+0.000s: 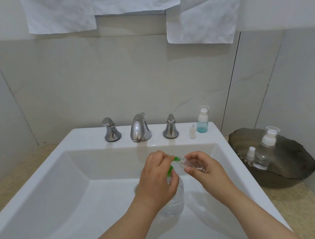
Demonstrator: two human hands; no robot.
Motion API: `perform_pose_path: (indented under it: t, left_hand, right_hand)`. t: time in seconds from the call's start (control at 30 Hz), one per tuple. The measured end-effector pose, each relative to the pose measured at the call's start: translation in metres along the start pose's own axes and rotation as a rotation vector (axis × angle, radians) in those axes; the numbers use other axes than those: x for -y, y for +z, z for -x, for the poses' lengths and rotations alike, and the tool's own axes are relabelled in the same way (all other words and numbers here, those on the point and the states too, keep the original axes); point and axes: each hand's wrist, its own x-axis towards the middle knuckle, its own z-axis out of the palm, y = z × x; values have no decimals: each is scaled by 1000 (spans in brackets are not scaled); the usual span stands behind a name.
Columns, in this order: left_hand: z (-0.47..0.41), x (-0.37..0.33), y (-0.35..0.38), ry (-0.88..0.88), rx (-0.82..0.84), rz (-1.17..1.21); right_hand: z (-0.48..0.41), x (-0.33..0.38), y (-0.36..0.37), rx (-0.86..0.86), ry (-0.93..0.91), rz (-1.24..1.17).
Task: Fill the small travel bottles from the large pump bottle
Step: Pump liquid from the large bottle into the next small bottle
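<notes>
Mid-fill: our left hand (157, 180) grips the green pump head (170, 170) of the large pump bottle (176, 197) below it; right hand (203, 167) pinches a small travel bottle (189, 164), mouth at the pump head. Next, probably: press slowly, keep them aligned

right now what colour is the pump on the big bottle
Green; the head view shows the pump gripped in the left hand.
</notes>
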Motion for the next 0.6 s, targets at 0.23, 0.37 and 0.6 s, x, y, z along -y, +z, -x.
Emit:
perform_pose_path:
  t: [0.23, 0.37, 0.6]
  left_hand:
    - [2, 1, 5, 19, 1, -58]
    - [4, 4, 6, 15, 18, -88]
    - [3, 0, 4, 9, 39, -90]
  right_hand:
    - [-1, -3, 1, 40, 5, 41]
    - [0, -4, 1, 47, 9, 49]
    - [0, -5, 1, 51, 18, 38]
